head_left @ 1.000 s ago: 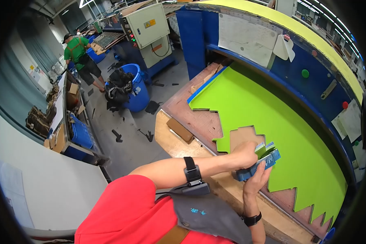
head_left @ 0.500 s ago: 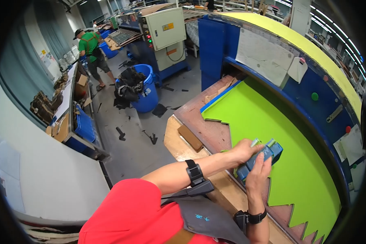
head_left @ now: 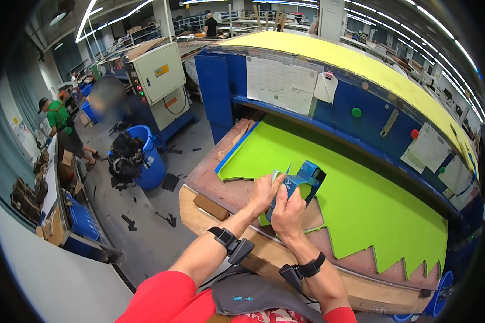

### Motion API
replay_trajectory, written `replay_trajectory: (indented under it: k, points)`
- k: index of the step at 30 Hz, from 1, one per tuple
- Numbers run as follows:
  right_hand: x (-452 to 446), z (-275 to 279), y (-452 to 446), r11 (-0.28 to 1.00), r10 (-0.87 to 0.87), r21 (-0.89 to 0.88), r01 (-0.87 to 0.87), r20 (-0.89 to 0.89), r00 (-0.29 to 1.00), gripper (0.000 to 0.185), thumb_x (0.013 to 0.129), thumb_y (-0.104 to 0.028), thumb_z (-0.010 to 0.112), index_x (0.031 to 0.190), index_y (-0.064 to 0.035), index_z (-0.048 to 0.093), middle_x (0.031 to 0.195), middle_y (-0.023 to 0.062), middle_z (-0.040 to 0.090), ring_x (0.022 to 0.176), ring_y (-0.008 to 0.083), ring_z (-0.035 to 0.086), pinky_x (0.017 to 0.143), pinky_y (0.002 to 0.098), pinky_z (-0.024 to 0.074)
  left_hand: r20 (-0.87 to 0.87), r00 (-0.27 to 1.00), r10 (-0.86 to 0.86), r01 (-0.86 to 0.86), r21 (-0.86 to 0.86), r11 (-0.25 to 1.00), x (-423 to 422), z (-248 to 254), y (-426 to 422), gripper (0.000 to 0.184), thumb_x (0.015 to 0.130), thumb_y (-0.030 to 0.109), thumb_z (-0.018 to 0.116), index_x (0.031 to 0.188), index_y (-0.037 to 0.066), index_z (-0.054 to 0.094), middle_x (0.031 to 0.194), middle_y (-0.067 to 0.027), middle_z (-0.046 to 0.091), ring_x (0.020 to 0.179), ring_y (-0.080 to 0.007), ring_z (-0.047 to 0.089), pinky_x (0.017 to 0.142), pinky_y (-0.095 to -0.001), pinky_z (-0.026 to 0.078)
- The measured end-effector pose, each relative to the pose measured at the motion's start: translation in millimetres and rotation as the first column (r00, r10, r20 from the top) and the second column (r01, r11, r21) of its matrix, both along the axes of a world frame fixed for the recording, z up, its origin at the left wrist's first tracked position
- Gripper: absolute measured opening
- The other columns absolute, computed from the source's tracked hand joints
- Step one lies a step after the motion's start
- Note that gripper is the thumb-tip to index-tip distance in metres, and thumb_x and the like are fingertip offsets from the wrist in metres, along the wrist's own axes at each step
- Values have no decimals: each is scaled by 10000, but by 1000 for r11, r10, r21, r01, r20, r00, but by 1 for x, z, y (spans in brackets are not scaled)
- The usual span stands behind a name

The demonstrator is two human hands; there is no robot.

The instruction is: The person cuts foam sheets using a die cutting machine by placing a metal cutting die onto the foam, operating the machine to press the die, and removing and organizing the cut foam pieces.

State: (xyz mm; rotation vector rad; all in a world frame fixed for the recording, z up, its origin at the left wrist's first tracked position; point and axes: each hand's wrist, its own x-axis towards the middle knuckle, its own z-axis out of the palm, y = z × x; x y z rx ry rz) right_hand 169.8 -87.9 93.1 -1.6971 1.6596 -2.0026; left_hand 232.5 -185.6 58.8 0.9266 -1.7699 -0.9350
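Note:
Both hands hold a blue cutting die (head_left: 309,173), a deep band-like frame with white handwriting on its side, tilted above the green sheet. My left hand (head_left: 262,192) is closed at its left edge, where a pale strip shows by the fingertips; whether that strip is part of the die I cannot tell. My right hand (head_left: 289,215) grips the near side, thumb up along the wall. Green shows in the die's opening. Below lies a bright green sheet (head_left: 361,199) with a zigzag cut near edge, on a reddish-brown press bed (head_left: 221,175).
A blue press beam (head_left: 372,129) with a yellow top spans behind the sheet. A brown block (head_left: 210,206) rests on the wooden ledge (head_left: 258,250). To the left stand a blue bin (head_left: 152,167) of black scraps and a control cabinet (head_left: 159,70). A person in green (head_left: 59,118) stands further off.
The camera view has swung right and up. Both hands have kept hold of the blue die, now turned somewhat and further left over the sheet's near edge.

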Motion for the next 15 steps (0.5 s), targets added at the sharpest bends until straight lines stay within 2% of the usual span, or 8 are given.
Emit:
replay_trajectory:
  k: [3,5,7,9,10,11,13,15]
  points:
    - [-4,3,2,1000,-2,13,3,-73,997,184,1013,-109,528,1008,65,586,753,244,661,661,431,674,571,456,505,12,1000,-24,24,2,1000,-6,-5,-10,363,983,335,630,1012,-19,702,860,-254,703,774,-426,682,689,-465,534]
    - [-7,12,14,992,-4,130,10,-46,999,162,996,-88,546,1014,69,581,760,239,660,670,430,675,577,457,511,-44,963,265,-263,-357,896,-22,-38,-34,428,971,389,643,943,-33,707,810,-270,691,731,-421,684,655,-470,530]
    - [-3,35,52,998,-18,57,25,-130,991,165,967,-68,574,1031,84,588,746,241,644,648,434,661,583,474,510,61,920,387,-389,44,920,27,-14,-65,485,964,424,645,866,-47,700,764,-288,672,698,-418,686,628,-485,523]
    - [-3,33,76,990,-9,-137,-21,-218,976,219,925,-56,614,1056,119,603,742,249,621,583,433,619,577,493,494,87,916,391,-373,-172,912,77,14,-102,492,977,431,618,849,-37,699,761,-295,667,719,-440,684,645,-523,516]
    - [-11,34,77,985,-112,-164,62,-316,942,190,920,-58,624,1017,104,603,720,249,611,576,436,610,564,492,486,320,797,512,-358,-433,827,92,19,-112,479,976,438,619,921,-33,686,801,-298,673,767,-472,674,696,-546,523]
    - [-22,36,72,974,-195,-187,127,-409,891,164,916,-60,634,978,89,603,698,249,600,570,439,601,551,491,479,397,746,534,-332,-474,816,107,14,-126,488,968,455,625,976,-32,663,833,-302,671,811,-495,661,737,-560,522]
    - [-41,27,55,975,-174,74,207,-323,930,214,936,-135,634,813,15,545,580,243,538,552,437,585,513,528,422,456,776,435,-207,-468,859,120,71,-94,485,965,405,653,834,-62,660,795,-315,650,780,-453,671,703,-518,508]
    - [-62,5,33,935,-204,182,304,-426,881,183,926,-132,593,845,30,573,610,255,586,562,431,604,536,541,450,544,714,441,-109,-537,837,128,98,-81,473,968,369,657,812,-77,635,767,-293,645,761,-452,665,685,-497,510]
